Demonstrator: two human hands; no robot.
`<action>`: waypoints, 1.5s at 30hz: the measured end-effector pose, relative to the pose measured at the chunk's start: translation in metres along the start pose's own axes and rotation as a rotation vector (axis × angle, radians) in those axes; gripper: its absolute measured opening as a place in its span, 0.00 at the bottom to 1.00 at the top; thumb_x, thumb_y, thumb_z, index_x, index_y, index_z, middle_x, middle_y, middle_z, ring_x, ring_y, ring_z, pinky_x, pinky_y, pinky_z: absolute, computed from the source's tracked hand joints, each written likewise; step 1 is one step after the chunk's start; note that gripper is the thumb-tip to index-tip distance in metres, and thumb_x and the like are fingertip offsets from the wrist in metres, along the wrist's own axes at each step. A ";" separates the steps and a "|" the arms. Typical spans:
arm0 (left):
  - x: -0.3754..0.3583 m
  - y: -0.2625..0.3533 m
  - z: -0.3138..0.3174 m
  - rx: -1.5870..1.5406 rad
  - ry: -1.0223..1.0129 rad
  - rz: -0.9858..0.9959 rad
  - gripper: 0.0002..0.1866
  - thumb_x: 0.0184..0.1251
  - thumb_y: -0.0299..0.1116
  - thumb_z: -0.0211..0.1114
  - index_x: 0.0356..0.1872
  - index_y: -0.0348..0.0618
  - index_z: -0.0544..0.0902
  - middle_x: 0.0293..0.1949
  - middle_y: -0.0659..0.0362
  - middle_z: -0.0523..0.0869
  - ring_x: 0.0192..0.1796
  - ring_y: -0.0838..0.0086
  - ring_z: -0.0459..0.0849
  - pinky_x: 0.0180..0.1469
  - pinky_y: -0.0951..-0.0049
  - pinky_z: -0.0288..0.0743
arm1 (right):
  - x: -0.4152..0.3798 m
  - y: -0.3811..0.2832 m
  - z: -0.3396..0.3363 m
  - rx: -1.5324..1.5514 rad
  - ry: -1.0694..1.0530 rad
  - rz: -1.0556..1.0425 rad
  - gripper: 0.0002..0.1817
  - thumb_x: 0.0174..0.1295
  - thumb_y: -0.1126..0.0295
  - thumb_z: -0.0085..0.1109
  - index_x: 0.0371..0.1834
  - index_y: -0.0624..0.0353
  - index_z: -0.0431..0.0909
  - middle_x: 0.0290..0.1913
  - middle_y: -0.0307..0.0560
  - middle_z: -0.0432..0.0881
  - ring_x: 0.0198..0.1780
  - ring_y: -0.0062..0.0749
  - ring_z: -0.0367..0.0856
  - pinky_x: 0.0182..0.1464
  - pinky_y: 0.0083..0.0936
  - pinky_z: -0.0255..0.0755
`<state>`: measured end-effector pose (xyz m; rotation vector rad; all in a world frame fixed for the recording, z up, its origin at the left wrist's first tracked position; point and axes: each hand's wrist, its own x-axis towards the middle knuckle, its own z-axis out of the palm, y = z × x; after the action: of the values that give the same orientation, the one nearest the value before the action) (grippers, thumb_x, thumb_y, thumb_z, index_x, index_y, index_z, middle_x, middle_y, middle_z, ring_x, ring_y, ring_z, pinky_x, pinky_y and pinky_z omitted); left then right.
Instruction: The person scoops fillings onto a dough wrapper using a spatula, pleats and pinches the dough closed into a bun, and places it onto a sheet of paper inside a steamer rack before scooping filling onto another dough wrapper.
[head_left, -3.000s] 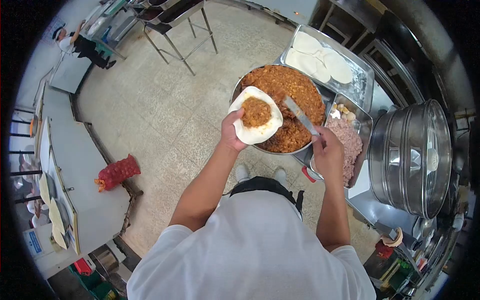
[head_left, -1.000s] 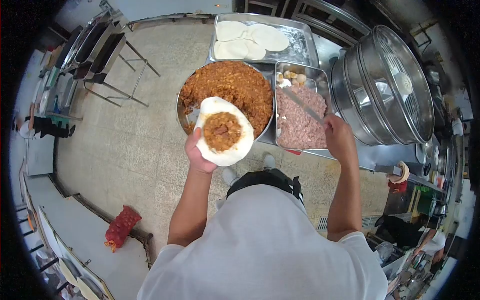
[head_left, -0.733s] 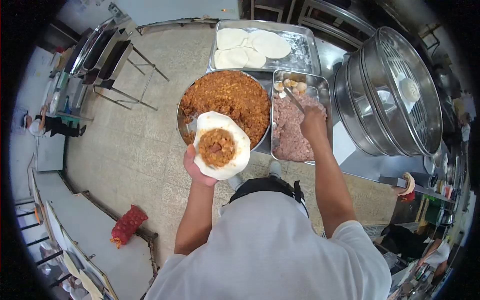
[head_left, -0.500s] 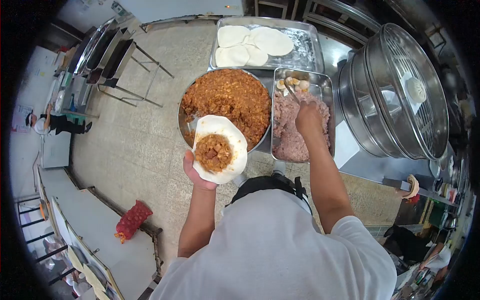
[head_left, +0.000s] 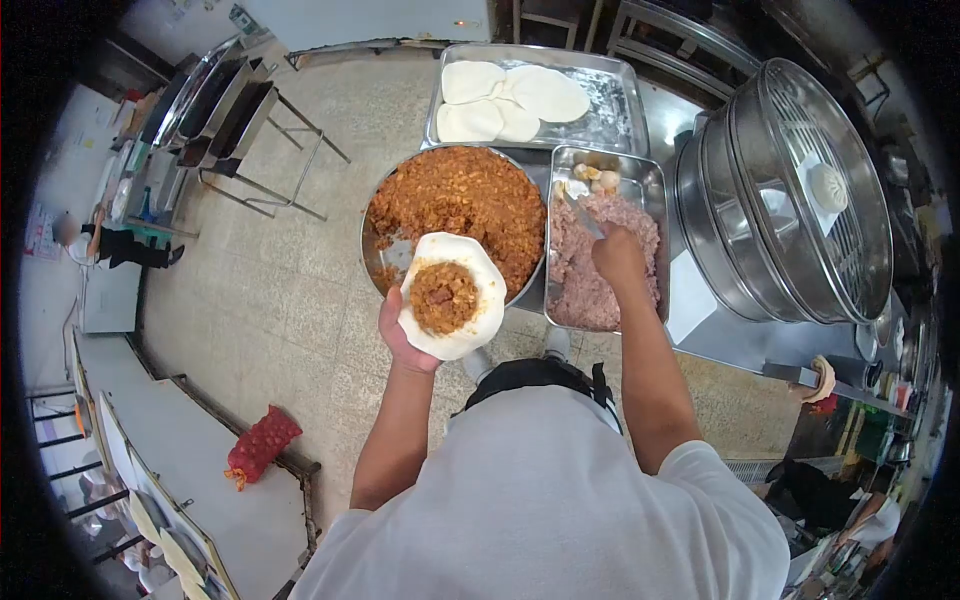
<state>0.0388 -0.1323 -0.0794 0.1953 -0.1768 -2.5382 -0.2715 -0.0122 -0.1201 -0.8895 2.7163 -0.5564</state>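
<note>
On my left hand (head_left: 405,335) rests a round white dough wrapper (head_left: 485,320), with a mound of orange-brown filling (head_left: 445,298) in its middle. The thumb is at the wrapper's left edge; the fingers beneath are hidden. My right hand (head_left: 620,258) grips a flat metal filling spatula (head_left: 583,215), its blade over the pink minced meat (head_left: 600,290). That meat lies in a rectangular metal tray (head_left: 665,205), with several egg pieces (head_left: 597,178) at its far end. Left of the tray stands a wide round pan (head_left: 378,262) of orange-brown chunky filling (head_left: 465,190).
Behind the pan, a floured metal tray (head_left: 620,110) bears several dough rounds (head_left: 545,93). Stacked steamers (head_left: 735,200) stand at right, with a pleated bun (head_left: 829,188) on the rack. A red mesh sack (head_left: 263,443) sits at lower left. Another person (head_left: 130,248) is at far left.
My left hand and the wrapper have shifted slightly right. The spatula's blade now shows more clearly beside the egg pieces, and my right hand is slightly lower in view.
</note>
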 end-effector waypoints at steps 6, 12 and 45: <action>0.023 -0.008 -0.008 0.057 -0.007 -0.015 0.40 0.67 0.53 0.58 0.74 0.40 0.60 0.71 0.42 0.66 0.70 0.46 0.69 0.70 0.41 0.64 | 0.002 0.034 -0.002 0.261 0.030 -0.100 0.15 0.57 0.67 0.59 0.47 0.54 0.85 0.42 0.62 0.85 0.46 0.58 0.84 0.49 0.48 0.76; 0.063 -0.025 -0.010 0.089 0.001 -0.099 0.38 0.61 0.42 0.63 0.70 0.36 0.63 0.64 0.41 0.74 0.64 0.48 0.76 0.68 0.44 0.69 | -0.034 0.021 -0.084 0.345 -0.037 -0.130 0.13 0.60 0.72 0.62 0.48 0.59 0.83 0.34 0.54 0.86 0.36 0.38 0.85 0.42 0.30 0.76; 0.059 -0.053 -0.015 0.117 0.048 -0.158 0.36 0.62 0.41 0.63 0.69 0.35 0.65 0.63 0.42 0.75 0.63 0.48 0.77 0.67 0.44 0.70 | -0.019 0.058 -0.044 0.258 -0.123 -0.161 0.14 0.68 0.69 0.50 0.52 0.62 0.79 0.42 0.67 0.84 0.47 0.59 0.83 0.48 0.44 0.76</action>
<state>-0.0360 -0.1236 -0.1086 0.3272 -0.3024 -2.6784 -0.3009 0.0547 -0.1025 -1.0394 2.4086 -0.8327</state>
